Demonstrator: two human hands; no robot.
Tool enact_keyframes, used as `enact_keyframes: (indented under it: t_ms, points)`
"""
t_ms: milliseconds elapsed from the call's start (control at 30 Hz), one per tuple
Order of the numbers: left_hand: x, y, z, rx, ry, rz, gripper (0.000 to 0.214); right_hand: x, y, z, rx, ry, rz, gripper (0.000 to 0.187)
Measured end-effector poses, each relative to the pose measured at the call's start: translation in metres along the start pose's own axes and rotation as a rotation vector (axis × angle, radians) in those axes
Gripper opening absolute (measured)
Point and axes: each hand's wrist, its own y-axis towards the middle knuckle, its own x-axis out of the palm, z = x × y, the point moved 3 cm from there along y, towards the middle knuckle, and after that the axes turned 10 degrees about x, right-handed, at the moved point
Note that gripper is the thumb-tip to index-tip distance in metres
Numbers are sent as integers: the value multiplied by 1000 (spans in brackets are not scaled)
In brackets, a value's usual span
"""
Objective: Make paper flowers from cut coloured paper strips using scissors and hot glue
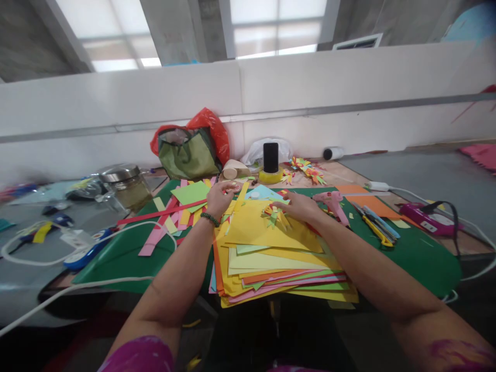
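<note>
A thick stack of coloured paper sheets [271,258], yellow on top, lies on a green cutting mat [418,253] in front of me. My left hand [220,198], a beaded band on its wrist, rests at the stack's far left corner with fingers curled on a thin strip I cannot make out. At the far edge of the top sheet my right hand [299,205] lies with fingers bent, touching a small spiky paper flower [276,214] in yellow, orange and green.
Loose paper strips [166,219] lie left of the stack. A pink glue gun [332,202], cutters [377,227], a jar [126,187], a green bag in red plastic [189,147], a phone on a tape roll [270,163] and finished paper flowers [308,170] surround it. White cables run along both sides.
</note>
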Motion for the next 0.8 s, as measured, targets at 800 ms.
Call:
enact_keyframes:
  t_ms: [800]
  points:
    - [14, -9, 11, 62, -313, -98, 27, -15, -9, -9, -370, 725, 362, 16]
